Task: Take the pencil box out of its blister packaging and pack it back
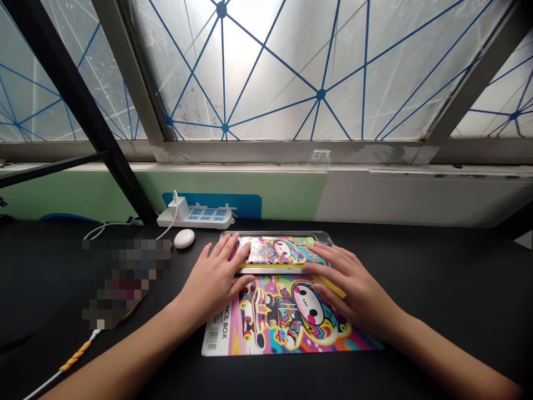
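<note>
A brightly printed pencil box [272, 251] with a cartoon character lies in a clear plastic tray [287, 234]. In front of it, a flat printed card [283, 333] bears a larger picture of the character, a barcode and the words "PENCIL BOX". My left hand [216, 275] rests with fingers apart over the left end of the box, its thumb reaching the card's upper edge. Over the right end lies my right hand [350, 283], fingers spread, some on the box and some above the card. Whether the fingertips press on the box or only hover, I cannot tell.
A white power strip [208, 216] with a plugged-in charger stands against the wall. Near it sits a white rounded case [184, 239]. At left is a blurred-out device with a white cable [77, 355]. The black table [449, 289] meets a wall below the window.
</note>
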Demonstrator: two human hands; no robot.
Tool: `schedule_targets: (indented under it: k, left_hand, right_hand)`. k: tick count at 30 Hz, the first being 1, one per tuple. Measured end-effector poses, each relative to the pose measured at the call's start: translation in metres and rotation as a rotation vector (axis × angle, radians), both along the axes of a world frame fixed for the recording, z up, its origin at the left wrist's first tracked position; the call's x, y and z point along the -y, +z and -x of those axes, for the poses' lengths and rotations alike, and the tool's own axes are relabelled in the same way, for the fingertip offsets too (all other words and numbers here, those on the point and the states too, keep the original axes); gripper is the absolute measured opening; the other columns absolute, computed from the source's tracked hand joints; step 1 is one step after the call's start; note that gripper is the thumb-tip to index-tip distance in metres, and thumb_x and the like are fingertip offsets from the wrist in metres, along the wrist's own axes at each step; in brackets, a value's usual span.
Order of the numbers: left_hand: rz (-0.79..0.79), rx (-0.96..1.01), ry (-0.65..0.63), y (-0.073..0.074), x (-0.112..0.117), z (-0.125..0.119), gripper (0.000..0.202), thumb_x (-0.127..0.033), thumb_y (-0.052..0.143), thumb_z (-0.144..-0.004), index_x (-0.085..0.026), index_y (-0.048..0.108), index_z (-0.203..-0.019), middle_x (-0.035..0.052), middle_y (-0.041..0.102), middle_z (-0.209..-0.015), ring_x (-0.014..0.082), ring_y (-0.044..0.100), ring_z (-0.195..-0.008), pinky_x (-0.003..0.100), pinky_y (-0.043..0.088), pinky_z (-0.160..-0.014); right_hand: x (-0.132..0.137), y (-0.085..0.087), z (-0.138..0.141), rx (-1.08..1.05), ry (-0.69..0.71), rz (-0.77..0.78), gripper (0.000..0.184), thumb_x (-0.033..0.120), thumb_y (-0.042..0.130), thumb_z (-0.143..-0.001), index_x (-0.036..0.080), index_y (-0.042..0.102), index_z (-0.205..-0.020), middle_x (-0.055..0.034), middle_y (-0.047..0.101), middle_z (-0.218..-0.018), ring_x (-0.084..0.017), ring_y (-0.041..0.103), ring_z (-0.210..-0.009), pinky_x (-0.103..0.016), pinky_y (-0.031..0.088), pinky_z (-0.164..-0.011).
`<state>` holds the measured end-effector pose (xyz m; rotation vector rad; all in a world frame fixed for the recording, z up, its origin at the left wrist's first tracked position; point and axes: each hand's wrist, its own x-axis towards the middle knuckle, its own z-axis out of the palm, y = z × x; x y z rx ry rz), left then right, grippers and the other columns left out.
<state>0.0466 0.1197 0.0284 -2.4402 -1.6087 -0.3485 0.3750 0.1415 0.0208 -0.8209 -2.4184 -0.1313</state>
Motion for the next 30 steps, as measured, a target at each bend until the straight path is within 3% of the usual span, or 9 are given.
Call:
schedule_targets:
  k: [2, 5, 7, 10, 13, 16, 20, 26, 30]
  left_hand:
    - [0.018, -0.015, -0.015, -0.002, -0.001, 0.001, 0.053, -0.043, 0.046, -0.105, -0.029, 0.042, -0.156, 0.0144, 0.042, -0.162, 0.0366, 0.041, -0.147, 0.056, 0.041, -0.110]
    - [0.023, -0.050, -0.002, -0.001, -0.003, 0.005, 0.052, -0.026, 0.043, -0.104, -0.028, 0.042, -0.156, 0.0156, 0.044, -0.160, 0.0372, 0.044, -0.146, 0.057, 0.043, -0.107]
    - [0.032, -0.081, 0.022, 0.001, -0.003, 0.008, 0.052, -0.021, 0.041, -0.103, -0.026, 0.043, -0.155, 0.0176, 0.044, -0.160, 0.0379, 0.044, -0.145, 0.059, 0.044, -0.106]
    - [0.077, -0.112, 0.052, 0.005, -0.002, 0.015, 0.056, -0.012, 0.038, -0.100, -0.021, 0.044, -0.154, 0.0193, 0.042, -0.160, 0.0371, 0.042, -0.147, 0.056, 0.046, -0.105]
    - [0.108, -0.113, 0.073, 0.006, 0.000, 0.021, 0.062, -0.005, 0.039, -0.095, -0.020, 0.044, -0.154, 0.0187, 0.041, -0.161, 0.0354, 0.041, -0.148, 0.056, 0.044, -0.108]
    - [0.059, -0.049, 0.058, 0.005, 0.002, 0.022, 0.056, -0.024, 0.046, -0.101, -0.022, 0.040, -0.157, 0.0182, 0.041, -0.161, 0.0362, 0.041, -0.147, 0.058, 0.040, -0.111]
    - [-0.029, 0.058, 0.013, 0.007, 0.001, 0.015, 0.072, -0.054, 0.049, -0.101, -0.023, 0.027, -0.162, 0.0169, 0.037, -0.163, 0.0362, 0.036, -0.150, 0.057, 0.036, -0.116]
    - [0.020, 0.021, 0.013, -0.001, -0.008, 0.006, 0.059, -0.053, 0.038, -0.106, -0.030, 0.035, -0.160, 0.0162, 0.035, -0.164, 0.0380, 0.033, -0.151, 0.062, 0.036, -0.113]
    - [0.049, 0.045, 0.002, -0.005, -0.014, 0.008, 0.053, -0.050, 0.034, -0.107, -0.028, 0.046, -0.154, 0.0166, 0.040, -0.162, 0.0376, 0.037, -0.149, 0.062, 0.034, -0.115]
  right_hand:
    - [0.014, 0.003, 0.009, 0.031, 0.120, 0.010, 0.035, 0.025, 0.062, -0.096, 0.024, 0.065, -0.131, -0.0126, 0.065, -0.142, -0.029, 0.057, -0.134, -0.048, 0.047, -0.110]
    - [0.032, 0.006, 0.022, 0.167, 0.242, 0.170, 0.042, 0.032, 0.062, -0.097, 0.025, 0.060, -0.139, -0.0111, 0.063, -0.144, -0.027, 0.058, -0.133, -0.045, 0.046, -0.112]
    - [0.038, 0.008, 0.028, 0.250, 0.248, 0.318, 0.057, 0.044, 0.062, -0.097, 0.028, 0.051, -0.150, -0.0109, 0.052, -0.155, -0.032, 0.049, -0.142, -0.051, 0.042, -0.116]
    - [0.040, 0.010, 0.031, 0.285, 0.195, 0.493, 0.088, 0.061, 0.065, -0.090, 0.032, 0.025, -0.163, -0.0110, 0.032, -0.166, -0.038, 0.030, -0.151, -0.060, 0.033, -0.119]
    - [0.039, 0.011, 0.030, 0.282, 0.161, 0.562, 0.100, 0.067, 0.066, -0.086, 0.031, 0.016, -0.164, -0.0124, 0.029, -0.167, -0.041, 0.028, -0.152, -0.064, 0.027, -0.120]
    - [0.040, 0.011, 0.031, 0.270, 0.127, 0.572, 0.091, 0.068, 0.065, -0.086, 0.028, 0.031, -0.161, -0.0157, 0.038, -0.163, -0.041, 0.037, -0.148, -0.064, 0.030, -0.118]
    - [0.043, 0.013, 0.038, 0.198, -0.020, 0.525, 0.064, 0.062, 0.060, -0.093, 0.021, 0.056, -0.143, -0.0184, 0.058, -0.143, -0.037, 0.054, -0.129, -0.055, 0.047, -0.106]
    - [0.047, 0.012, 0.042, 0.149, -0.214, 0.446, 0.029, 0.049, 0.055, -0.099, 0.021, 0.061, -0.102, -0.0108, 0.064, -0.105, -0.029, 0.060, -0.095, -0.046, 0.052, -0.083]
    - [0.052, 0.008, 0.042, 0.124, -0.242, 0.450, 0.026, 0.046, 0.052, -0.100, 0.023, 0.051, -0.089, -0.0074, 0.063, -0.094, -0.025, 0.058, -0.082, -0.041, 0.048, -0.074]
